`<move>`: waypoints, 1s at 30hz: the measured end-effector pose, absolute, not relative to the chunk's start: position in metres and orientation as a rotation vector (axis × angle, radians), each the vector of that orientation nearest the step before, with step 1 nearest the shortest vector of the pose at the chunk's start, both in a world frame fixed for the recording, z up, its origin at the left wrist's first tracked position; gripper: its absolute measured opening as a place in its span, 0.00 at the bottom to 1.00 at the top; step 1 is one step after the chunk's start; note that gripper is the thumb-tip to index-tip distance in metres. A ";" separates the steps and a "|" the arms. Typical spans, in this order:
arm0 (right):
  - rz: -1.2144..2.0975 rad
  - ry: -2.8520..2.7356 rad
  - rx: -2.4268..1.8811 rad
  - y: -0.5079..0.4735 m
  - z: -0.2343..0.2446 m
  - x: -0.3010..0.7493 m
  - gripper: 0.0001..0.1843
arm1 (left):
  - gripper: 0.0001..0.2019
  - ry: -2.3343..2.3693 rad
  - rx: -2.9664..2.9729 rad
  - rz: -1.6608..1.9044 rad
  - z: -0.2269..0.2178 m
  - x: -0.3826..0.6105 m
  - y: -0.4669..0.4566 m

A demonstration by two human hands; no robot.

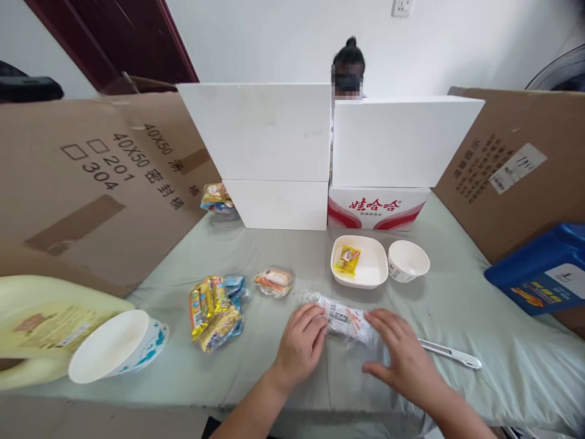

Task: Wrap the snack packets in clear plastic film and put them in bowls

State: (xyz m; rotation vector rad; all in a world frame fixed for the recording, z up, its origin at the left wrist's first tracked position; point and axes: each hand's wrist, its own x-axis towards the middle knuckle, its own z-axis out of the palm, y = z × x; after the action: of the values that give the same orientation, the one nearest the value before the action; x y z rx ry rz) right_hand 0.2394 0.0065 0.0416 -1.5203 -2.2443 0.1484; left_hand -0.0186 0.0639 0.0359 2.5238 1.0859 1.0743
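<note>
Bench (183, 384): draped in pale green cloth.
Left carton (82, 183): brown, printed, at the left.
Right carton (525, 131): brown, labelled, at the right.
Left panel (269, 131): white, at the back.
Right panel (402, 140): white, beside it, above the lettered box.
Lettered box (377, 208): white and red.
Yellow jug (55, 329): pale, near left corner.
Blue jug (539, 268): tilted, by the right carton.
Large bowl (144, 350): white, blue-patterned, tilted, beside the yellow jug.
Left hand (299, 341): fingers bent, resting on the pack's left end; whether it grips, cannot tell.
Right hand (404, 353): loosely spread, thumb well away from fingers, fingertips at the pack's right end, not closed around it.
Pack (347, 320): in clear wrapping, on the bench between the hands, in front of the dish.
Dish (372, 268): white, holding one sachet.
Packets (217, 311): yellow and blue, grouped left of the hands.
Small bowl (409, 259): white, just right of the dish.
Cutter (450, 352): white, slim, beyond the right hand.
Wrapped bun (274, 281): between packets and dish.
Sachet (348, 260): yellow.
</note>
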 end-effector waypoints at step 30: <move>0.668 -2.103 -1.610 0.011 0.027 0.202 0.13 | 0.42 1.077 2.623 0.229 0.036 -0.007 0.105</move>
State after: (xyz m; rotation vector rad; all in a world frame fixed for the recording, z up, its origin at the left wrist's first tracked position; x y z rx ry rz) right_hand 0.2016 0.0105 0.0267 -1.6102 -2.1030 0.6679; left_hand -0.0071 0.1046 0.0359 2.6226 1.0768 0.2295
